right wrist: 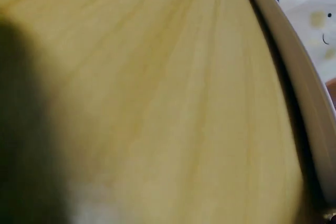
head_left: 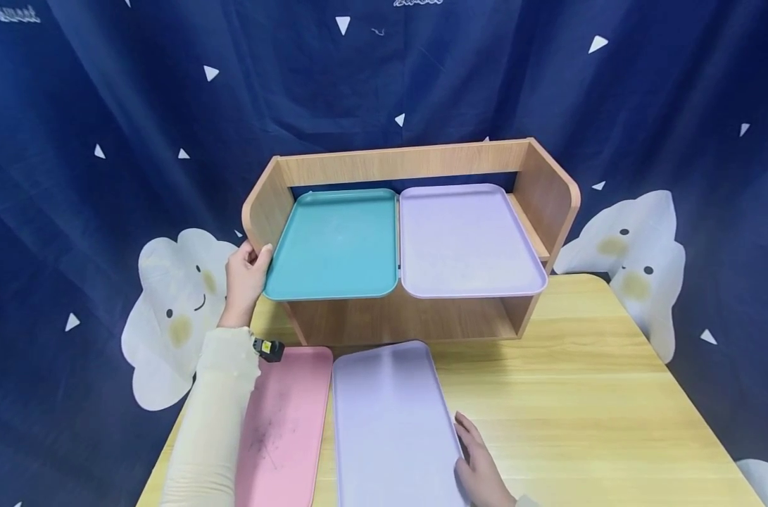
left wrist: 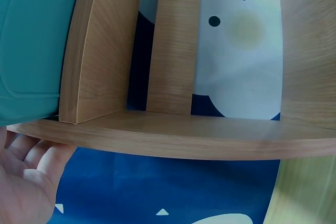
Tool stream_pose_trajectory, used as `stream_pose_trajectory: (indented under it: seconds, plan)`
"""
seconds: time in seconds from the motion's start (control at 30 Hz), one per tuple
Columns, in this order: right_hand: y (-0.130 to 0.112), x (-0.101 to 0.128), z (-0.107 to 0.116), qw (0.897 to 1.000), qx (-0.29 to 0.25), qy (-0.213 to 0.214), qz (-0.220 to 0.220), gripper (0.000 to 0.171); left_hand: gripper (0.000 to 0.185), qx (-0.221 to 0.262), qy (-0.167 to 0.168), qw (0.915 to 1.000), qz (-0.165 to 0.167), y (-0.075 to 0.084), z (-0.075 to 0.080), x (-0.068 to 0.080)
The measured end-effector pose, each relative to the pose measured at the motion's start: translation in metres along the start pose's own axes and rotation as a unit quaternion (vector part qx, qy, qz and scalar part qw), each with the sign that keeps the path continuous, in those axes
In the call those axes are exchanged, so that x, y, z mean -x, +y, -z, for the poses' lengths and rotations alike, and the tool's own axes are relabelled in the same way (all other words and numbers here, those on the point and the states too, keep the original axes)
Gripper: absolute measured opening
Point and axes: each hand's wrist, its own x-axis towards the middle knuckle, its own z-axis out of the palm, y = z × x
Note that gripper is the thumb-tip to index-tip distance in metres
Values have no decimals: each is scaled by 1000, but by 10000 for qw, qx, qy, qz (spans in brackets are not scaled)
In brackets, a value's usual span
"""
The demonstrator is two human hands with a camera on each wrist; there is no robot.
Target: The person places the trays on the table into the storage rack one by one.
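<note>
A small wooden shelf stands at the back of the table, with a teal tray and a lavender tray side by side on its upper board. My left hand grips the left side panel, its fingers outside and its thumb inside beside the teal tray. In the left wrist view, the fingers of the left hand lie against the panel. A second lavender tray lies on the table. My right hand rests at its right edge with loosely bent fingers. The right wrist view shows that tray's rim.
A pink tray with dark marks lies on the table, left of the second lavender tray and partly behind my left sleeve. The wooden tabletop extends to the right. A dark blue curtain with cloud figures hangs behind.
</note>
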Motion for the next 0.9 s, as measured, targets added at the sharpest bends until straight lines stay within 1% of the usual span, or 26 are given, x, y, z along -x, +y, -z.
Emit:
stream_pose_trajectory:
  seconds: [0.13, 0.2, 0.37, 0.43, 0.5, 0.6, 0.67, 0.77, 0.9]
  plan:
    - [-2, -1, 6, 9996, -134, 235, 13, 52, 34, 17, -41, 10000, 32, 1, 0, 1]
    - [-3, -2, 9, 9993, -118, 346, 5, 49, 35, -5, -58, 10000, 76, 2, 0, 2]
    - [-3, -6, 17, 9985, -302, 461, -39, 41, 35, -4, -47, 10000, 87, 3, 0, 2]
    - [-2, -7, 20, 9975, -314, 630, 67, 37, 36, 4, -64, 9999, 89, 3, 0, 2]
    - [-2, -9, 23, 9959, -200, 857, 195, 35, 36, 2, -97, 9999, 103, 3, 0, 2]
    - [-3, -11, 27, 9931, -150, 1140, 241, 32, 36, 1, -97, 9999, 94, 4, 1, 2]
    - [-4, -12, 29, 9926, -206, 1194, 123, 31, 36, 3, -69, 9999, 90, 4, 1, 2]
    - [-8, -14, 33, 9905, -485, 1262, -235, 32, 35, 11, -48, 10000, 86, 4, 1, 2]
    - [-13, -14, 38, 9820, -1070, 1363, -745, 37, 36, 31, -87, 9999, 104, 4, 1, 3]
